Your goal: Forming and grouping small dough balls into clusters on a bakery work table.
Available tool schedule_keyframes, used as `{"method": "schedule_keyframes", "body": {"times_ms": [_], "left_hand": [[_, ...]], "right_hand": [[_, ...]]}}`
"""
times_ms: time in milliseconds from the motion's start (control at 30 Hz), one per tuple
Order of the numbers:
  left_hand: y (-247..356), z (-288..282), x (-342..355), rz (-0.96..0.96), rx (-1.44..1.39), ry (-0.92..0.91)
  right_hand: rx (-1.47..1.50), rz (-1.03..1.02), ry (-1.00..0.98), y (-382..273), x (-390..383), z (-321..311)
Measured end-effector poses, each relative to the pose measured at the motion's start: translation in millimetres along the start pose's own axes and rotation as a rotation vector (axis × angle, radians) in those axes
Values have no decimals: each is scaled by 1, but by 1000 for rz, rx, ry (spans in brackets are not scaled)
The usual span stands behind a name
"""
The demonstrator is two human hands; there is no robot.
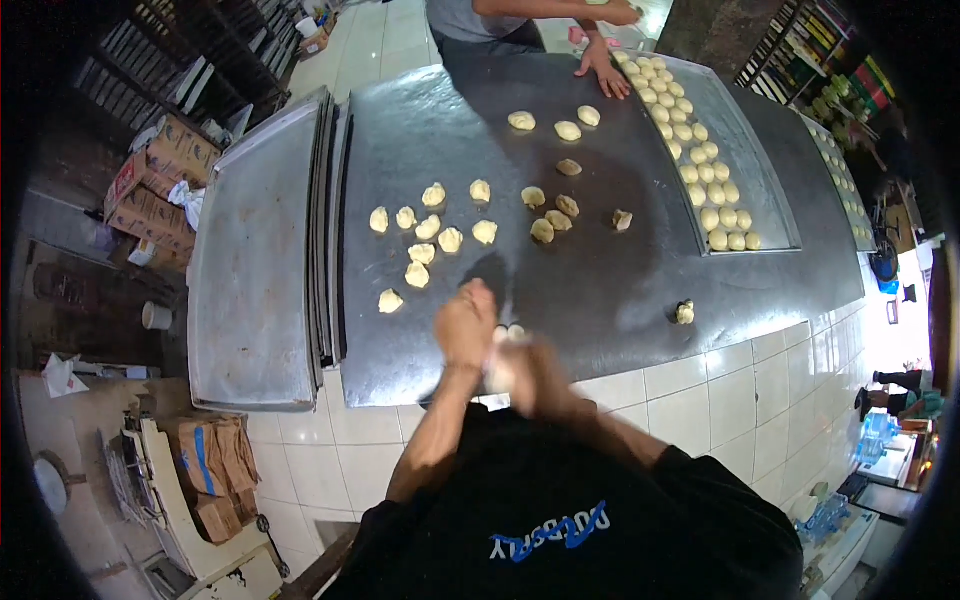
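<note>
At the near edge of the dark metal table, my left hand is closed, and its fingers hide whatever is in it. Close beside it, my right hand is smeared by motion, so its fingers cannot be read. Pale dough shows between the two hands. Beyond my left hand lie several rough dough pieces. Farther right rest more pieces, among them a flattened one. One lone dough piece sits near the right front edge.
Stacked metal trays stand along the left side. At the right, a tray holds rows of round dough balls. A co-worker's hand rests on the far table edge. Cardboard boxes are piled at the far left.
</note>
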State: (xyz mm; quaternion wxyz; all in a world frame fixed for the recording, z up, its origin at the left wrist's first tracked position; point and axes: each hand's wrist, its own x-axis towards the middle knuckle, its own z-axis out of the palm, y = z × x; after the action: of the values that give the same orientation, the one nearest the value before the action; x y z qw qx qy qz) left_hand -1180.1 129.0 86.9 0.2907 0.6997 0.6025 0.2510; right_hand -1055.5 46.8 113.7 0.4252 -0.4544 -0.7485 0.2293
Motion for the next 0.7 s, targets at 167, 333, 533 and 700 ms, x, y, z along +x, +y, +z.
{"method": "schedule_keyframes", "body": {"times_ms": [167, 333, 533, 700], "left_hand": [[-62, -37, -16, -201, 204, 24], [-114, -24, -32, 478, 491, 201], [-132, 8, -16, 640, 225, 51], [-112, -1, 0, 344, 313, 266]], "right_hand": [[491, 769, 512, 51, -54, -20], [-1064, 186, 117, 114, -89, -44], [-566, -91, -179, 160, -87, -21], [-581, 397, 260, 157, -74, -18]]}}
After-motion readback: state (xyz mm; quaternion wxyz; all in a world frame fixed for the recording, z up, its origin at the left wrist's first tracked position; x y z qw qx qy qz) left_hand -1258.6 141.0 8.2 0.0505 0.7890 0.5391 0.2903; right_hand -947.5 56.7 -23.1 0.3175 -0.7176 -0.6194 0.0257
